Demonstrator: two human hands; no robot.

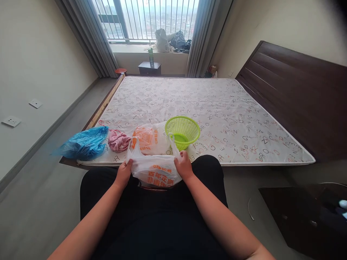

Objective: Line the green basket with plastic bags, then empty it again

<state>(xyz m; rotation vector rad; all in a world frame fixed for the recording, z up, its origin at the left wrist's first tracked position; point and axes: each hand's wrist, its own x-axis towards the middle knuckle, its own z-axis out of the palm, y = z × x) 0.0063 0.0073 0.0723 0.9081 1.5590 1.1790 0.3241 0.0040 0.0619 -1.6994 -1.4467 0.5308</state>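
Observation:
Between my hands a white plastic bag [154,169] with orange print is stretched out above my lap. My left hand [124,173] is closed on the bag's left side, below its handle loop. My right hand [184,165] pinches the right side near the other handle. Just beyond, another white plastic bag [148,139] with orange print lies on the mattress. A green plastic basket [182,130] stands to its right. Further left are a pink cloth [118,140] and a crumpled blue plastic bag [86,142]. What the held bag contains, if anything, cannot be made out.
The mattress [173,97] with printed letters spreads ahead, with a dark headboard [292,83] at right. A small nightstand [149,68] carrying a green bottle [151,57] stands by the window. Dark furniture [298,213] is at lower right.

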